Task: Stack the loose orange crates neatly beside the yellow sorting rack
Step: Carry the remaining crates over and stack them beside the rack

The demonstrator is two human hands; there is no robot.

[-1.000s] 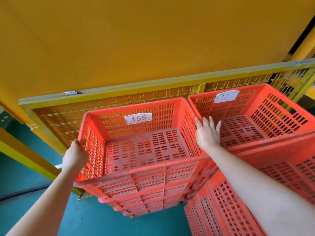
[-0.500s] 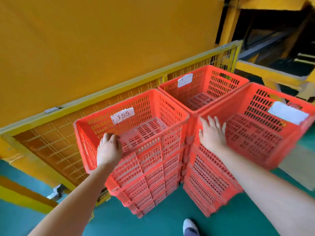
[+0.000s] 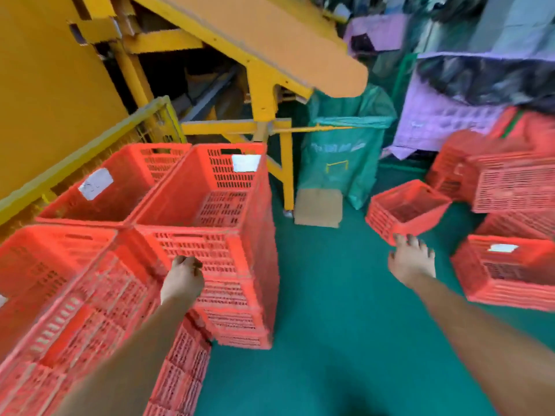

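Several stacks of orange crates stand on the left against the yellow sorting rack [image 3: 57, 85]; the front stack [image 3: 228, 235] carries a white label. My left hand [image 3: 182, 282] hovers in front of that stack, fingers loosely curled, holding nothing. My right hand [image 3: 410, 261] is stretched out over the green floor with fingers spread and empty, just short of a small loose orange crate [image 3: 405, 210]. Another loose labelled crate [image 3: 507, 274] lies at the right, with a jumbled pile of orange crates [image 3: 510, 181] behind it. The picture is blurred.
A yellow frame leg [image 3: 286, 172] stands right of the stacks. Behind it are a green bag [image 3: 339, 157] and a piece of cardboard [image 3: 318, 207] on the floor. Purple crates [image 3: 435, 121] stand at the back right. Green floor [image 3: 330, 295] lies between the stacks and the loose crates.
Both hands have come off the stacked crates. The view has swung right, and my right hand has reached out toward the loose crates on the floor.
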